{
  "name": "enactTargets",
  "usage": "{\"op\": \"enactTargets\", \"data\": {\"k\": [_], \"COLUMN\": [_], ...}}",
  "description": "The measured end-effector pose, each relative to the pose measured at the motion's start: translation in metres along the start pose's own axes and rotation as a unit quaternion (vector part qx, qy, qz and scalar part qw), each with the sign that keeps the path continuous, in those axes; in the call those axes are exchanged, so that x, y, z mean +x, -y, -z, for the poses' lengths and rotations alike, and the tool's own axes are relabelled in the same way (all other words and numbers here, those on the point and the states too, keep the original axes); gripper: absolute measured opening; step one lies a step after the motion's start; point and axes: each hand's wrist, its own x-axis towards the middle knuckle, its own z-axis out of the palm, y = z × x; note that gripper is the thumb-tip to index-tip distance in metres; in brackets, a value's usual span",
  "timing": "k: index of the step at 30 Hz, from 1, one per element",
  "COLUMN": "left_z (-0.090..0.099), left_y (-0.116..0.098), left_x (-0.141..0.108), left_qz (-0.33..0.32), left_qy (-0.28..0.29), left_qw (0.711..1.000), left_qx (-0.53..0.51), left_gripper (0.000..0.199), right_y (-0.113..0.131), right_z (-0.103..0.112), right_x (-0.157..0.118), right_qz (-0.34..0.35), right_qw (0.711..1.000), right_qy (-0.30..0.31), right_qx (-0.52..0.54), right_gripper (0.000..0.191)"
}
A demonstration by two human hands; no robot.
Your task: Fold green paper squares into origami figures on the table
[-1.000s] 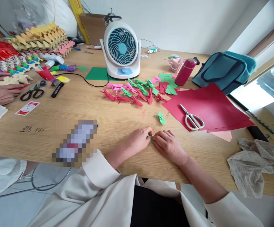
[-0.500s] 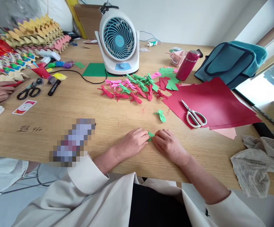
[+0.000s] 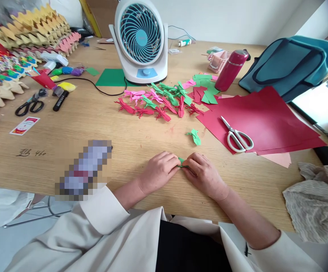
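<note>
A small green paper piece is pinched between my two hands, low over the front of the wooden table. My left hand grips its left side and my right hand its right side, so most of it is covered by fingers. Just beyond them lies a folded green paper figure. Farther back is a pile of red, pink and green folded figures, with flat green paper pieces at its right.
White-handled scissors lie on red paper sheets. Behind stand a fan, a red bottle and a blue bag. Black scissors and a marker are left; a cloth lies right.
The green piece between my fingers has changed shape and shows as a narrower strip. The view has shifted slightly, and the person's hand at the far left has mostly left the picture.
</note>
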Motion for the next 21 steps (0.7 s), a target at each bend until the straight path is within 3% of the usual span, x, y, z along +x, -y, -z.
{"op": "enactTargets", "data": {"k": [8,21], "left_z": [0.0006,0.0006], "left_y": [0.0018,-0.0015], "left_x": [0.0018,0.0002], "left_qz": [0.049,0.061], "left_qy": [-0.004,-0.007], "left_qw": [0.992,0.992], "left_qx": [-0.114,-0.114], "left_gripper": [0.007,0.004], "right_y": [0.0017,0.0014], "right_z": [-0.0012,0.0013], "right_x": [0.0046,0.0048], "right_qz": [0.000,-0.027], "right_qw": [1.000,0.999], "right_qy": [0.005,0.015], "right_qx": [-0.022,0.016], "right_gripper": [0.010,0.011]}}
